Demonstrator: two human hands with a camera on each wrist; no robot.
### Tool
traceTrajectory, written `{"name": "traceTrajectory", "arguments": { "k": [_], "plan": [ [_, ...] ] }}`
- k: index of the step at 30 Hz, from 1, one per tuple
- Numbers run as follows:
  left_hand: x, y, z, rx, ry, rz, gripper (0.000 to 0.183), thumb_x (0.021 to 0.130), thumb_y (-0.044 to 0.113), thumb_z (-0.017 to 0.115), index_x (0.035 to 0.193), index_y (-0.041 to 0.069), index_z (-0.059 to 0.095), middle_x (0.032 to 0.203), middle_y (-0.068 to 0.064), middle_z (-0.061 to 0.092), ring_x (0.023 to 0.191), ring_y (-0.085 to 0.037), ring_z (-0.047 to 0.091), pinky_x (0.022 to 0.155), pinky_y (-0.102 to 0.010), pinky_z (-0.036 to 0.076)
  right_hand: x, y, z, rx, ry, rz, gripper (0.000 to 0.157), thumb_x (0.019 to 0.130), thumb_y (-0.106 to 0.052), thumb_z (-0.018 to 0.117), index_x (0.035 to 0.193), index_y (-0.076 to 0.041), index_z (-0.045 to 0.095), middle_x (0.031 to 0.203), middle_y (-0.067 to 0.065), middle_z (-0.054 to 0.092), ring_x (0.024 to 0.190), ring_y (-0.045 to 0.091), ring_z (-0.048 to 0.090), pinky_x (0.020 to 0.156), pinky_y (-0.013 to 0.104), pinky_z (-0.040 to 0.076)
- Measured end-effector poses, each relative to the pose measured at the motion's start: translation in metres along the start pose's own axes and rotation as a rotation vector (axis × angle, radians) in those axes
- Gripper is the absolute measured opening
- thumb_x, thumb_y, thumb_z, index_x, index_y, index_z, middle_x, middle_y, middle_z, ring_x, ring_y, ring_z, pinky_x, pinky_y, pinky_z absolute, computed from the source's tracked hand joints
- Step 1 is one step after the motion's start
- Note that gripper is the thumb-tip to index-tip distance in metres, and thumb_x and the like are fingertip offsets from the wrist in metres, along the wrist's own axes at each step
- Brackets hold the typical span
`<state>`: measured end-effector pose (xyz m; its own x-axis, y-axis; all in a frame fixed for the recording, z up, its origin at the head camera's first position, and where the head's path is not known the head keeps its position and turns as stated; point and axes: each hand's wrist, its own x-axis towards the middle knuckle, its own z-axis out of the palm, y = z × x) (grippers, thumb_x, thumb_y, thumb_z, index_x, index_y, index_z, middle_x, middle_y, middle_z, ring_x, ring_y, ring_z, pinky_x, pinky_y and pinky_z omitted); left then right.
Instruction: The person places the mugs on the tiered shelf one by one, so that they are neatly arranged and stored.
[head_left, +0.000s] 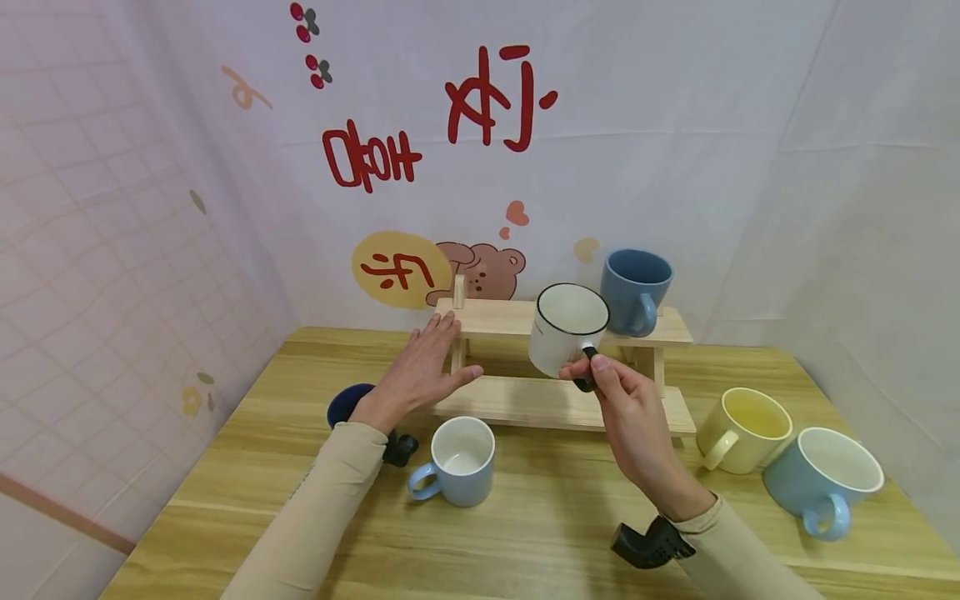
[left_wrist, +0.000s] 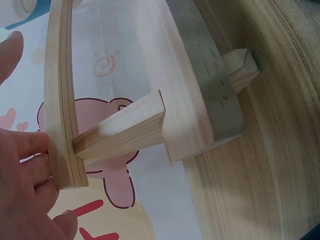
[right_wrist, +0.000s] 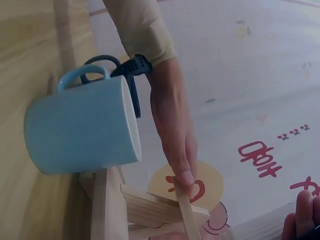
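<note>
My right hand (head_left: 633,412) pinches the black handle of a white enamel-style mug (head_left: 551,346) with a black rim. The mug hangs upright in the air in front of the wooden two-tier rack (head_left: 495,317). At the rack's left end, my left hand (head_left: 420,367) rests its extended fingers on the upper shelf; in the left wrist view the fingers (left_wrist: 37,170) touch that shelf's edge. A blue mug (head_left: 630,292) stands at the upper shelf's right end. Only the fingers (right_wrist: 305,215) of my right hand show in the right wrist view, whose mug is out of frame.
Near my left forearm a light blue mug (head_left: 468,479) stands on the wooden table (head_left: 525,533). A dark blue mug (head_left: 347,404) is partly hidden behind the left wrist. Right of the rack are a yellow mug (head_left: 738,433) and another light blue mug (head_left: 817,475). Printed cloth hangs behind.
</note>
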<state>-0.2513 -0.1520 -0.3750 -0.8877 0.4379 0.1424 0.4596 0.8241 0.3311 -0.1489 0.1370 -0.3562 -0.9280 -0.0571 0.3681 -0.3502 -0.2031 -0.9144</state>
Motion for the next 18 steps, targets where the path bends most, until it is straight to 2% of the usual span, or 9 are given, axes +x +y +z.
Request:
{"name": "traceTrajectory", "arguments": {
  "k": [9,13,18],
  "plan": [
    [0.002,-0.001,0.0,-0.002,0.004,0.004,0.096,0.099,0.068,0.051,0.164,0.002,0.025,0.172,-0.012,0.015,0.16,-0.028,0.005,0.127,-0.054,0.01,0.03,0.007,0.007,0.004,0.089,-0.021,0.044,0.111,-0.026,0.05,0.11,0.017,0.061,0.1,0.004,0.074,0.116,0.025,0.061,0.11,0.032,0.043],
    [0.002,-0.001,-0.001,-0.005,0.007,0.011,0.096,0.099,0.067,0.052,0.164,0.002,0.025,0.172,-0.012,0.015,0.16,-0.029,0.006,0.127,-0.054,0.01,0.042,0.011,0.007,-0.027,0.12,-0.008,0.044,0.111,-0.03,0.051,0.109,0.013,0.063,0.101,0.003,0.073,0.116,0.024,0.061,0.11,0.032,0.042],
    [0.001,0.0,-0.001,-0.009,-0.001,0.008,0.096,0.098,0.067,0.053,0.163,0.002,0.025,0.172,-0.012,0.014,0.16,-0.029,0.006,0.127,-0.054,0.01,0.057,0.016,0.007,-0.075,0.142,0.01,0.045,0.111,-0.031,0.05,0.11,0.013,0.063,0.101,0.001,0.074,0.117,0.023,0.06,0.109,0.032,0.039]
  ]
}}
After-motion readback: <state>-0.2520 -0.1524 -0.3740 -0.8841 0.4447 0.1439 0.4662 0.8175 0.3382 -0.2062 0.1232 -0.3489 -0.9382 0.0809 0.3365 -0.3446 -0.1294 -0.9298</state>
